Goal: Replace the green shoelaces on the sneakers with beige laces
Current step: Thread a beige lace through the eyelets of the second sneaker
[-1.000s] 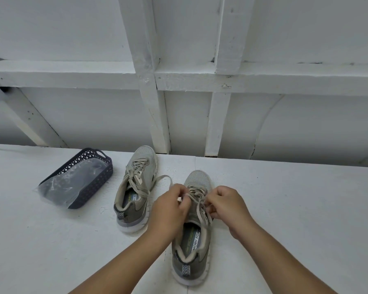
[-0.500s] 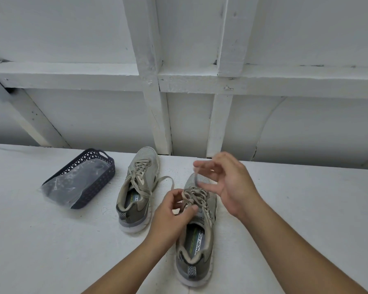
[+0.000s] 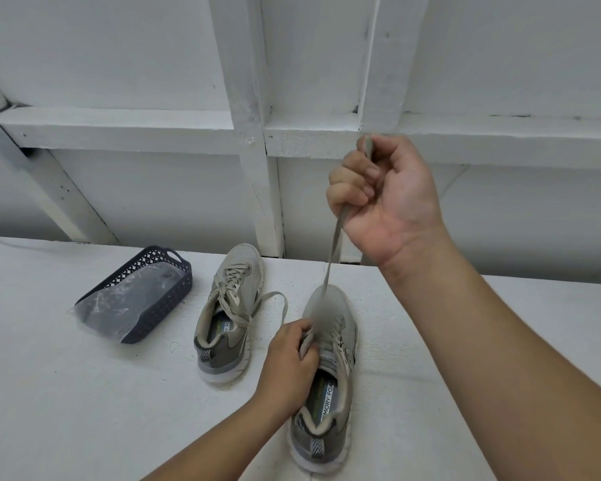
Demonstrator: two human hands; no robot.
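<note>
Pulling upward in the head view, the right hand (image 3: pixel 387 196) is clenched round a flat, greyish woven shoelace (image 3: pixel 333 244), which runs taut from the fist in the upper middle of the frame down to the toe end of the nearer grey-olive mesh sneaker (image 3: pixel 327 373) at lower centre. The left hand (image 3: pixel 288 362) grips that shoe at the lacing, fingers curled over the eyelet edge; exactly what they pinch is hidden. The lace looks light, soft and limp, so it holds a line only under tension; its stretch near the shoe is blurred. I would judge the best hold to be close to the free end, as the fist has it, with the shoe pinned by its upper so it does not lift off the white desk (image 3: pixel 84 411).

The nearer sneaker lies with its long axis running up and down the frame, heel toward the bottom edge, toe toward the wall. The lace's axis is steep, leaning slightly right as it rises.

The second grey-olive mesh sneaker (image 3: pixel 229 314), left of centre, points the same way, tilted a little right, and is laced, one loose end curling on the desk beside it. At the left sits a dark blue perforated plastic basket (image 3: pixel 167 289) holding a clear plastic bag (image 3: pixel 125 300).
</note>
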